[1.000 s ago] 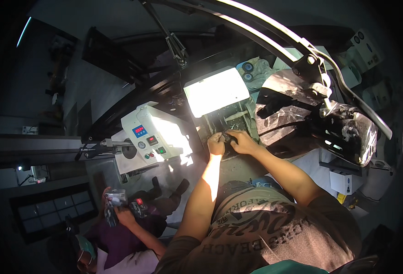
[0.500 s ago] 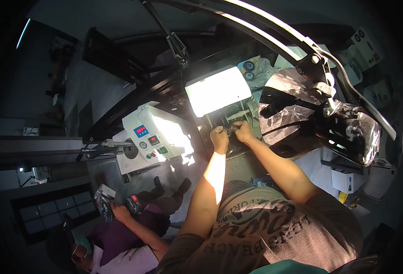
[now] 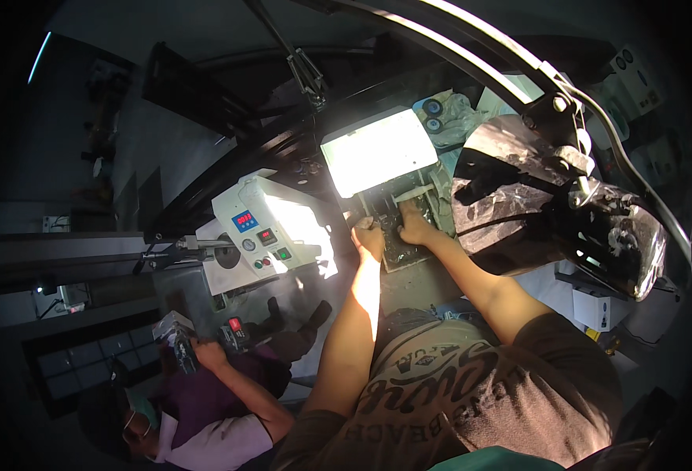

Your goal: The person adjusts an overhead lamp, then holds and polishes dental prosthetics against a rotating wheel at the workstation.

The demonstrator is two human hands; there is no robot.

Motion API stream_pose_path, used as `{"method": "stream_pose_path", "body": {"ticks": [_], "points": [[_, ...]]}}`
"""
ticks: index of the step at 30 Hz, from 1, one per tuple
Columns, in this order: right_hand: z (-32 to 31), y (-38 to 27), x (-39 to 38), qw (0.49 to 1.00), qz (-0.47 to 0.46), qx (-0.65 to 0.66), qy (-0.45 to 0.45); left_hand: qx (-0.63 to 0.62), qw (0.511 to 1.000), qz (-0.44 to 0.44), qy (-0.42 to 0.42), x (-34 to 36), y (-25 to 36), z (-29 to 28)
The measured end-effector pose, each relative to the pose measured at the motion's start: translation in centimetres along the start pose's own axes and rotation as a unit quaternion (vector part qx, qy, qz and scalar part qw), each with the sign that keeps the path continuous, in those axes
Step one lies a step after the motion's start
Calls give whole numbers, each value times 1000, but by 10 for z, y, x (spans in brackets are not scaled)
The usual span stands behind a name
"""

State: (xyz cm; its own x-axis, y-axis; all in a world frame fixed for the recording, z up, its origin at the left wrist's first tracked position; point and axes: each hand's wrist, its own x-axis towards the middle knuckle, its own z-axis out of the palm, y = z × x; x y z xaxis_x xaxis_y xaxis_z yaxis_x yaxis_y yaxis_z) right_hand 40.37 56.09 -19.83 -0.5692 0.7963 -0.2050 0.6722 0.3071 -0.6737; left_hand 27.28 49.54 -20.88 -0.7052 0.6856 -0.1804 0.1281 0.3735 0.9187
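In front of me stands a bench machine with a brightly sunlit white cover (image 3: 379, 153). Below the cover is a dark, wet-looking basin (image 3: 399, 255) with a pale rim. My left hand (image 3: 368, 238) is closed at the basin's left side, its fingers curled in; whatever they hold, if anything, is too small or hidden to make out. Inside the basin, beneath the cover's lower edge, my right hand (image 3: 415, 225) reaches forward. Shadow and the hand itself hide its fingertips, so its grip does not show.
A white control box (image 3: 263, 231) with displays and buttons stands to the left. Right of the basin is a large machine part wrapped in plastic (image 3: 503, 196), under a curved metal arm (image 3: 511, 55). At lower left, another person (image 3: 228, 400) holds a plastic-wrapped item (image 3: 175, 341).
My hands, close together over the basin before, are now apart. The right has gone farther forward into the basin, and the left has shifted toward its left side.
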Motion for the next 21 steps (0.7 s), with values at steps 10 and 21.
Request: {"method": "stream_pose_path", "body": {"ticks": [10,21], "points": [[23,-14,-60,977,-179,-68,-96,-114,992,-22,-48,-6,0,-11],[-17,12,-32,986,-45,159,-35,-60,985,34,-160,-6,-18,2]]}}
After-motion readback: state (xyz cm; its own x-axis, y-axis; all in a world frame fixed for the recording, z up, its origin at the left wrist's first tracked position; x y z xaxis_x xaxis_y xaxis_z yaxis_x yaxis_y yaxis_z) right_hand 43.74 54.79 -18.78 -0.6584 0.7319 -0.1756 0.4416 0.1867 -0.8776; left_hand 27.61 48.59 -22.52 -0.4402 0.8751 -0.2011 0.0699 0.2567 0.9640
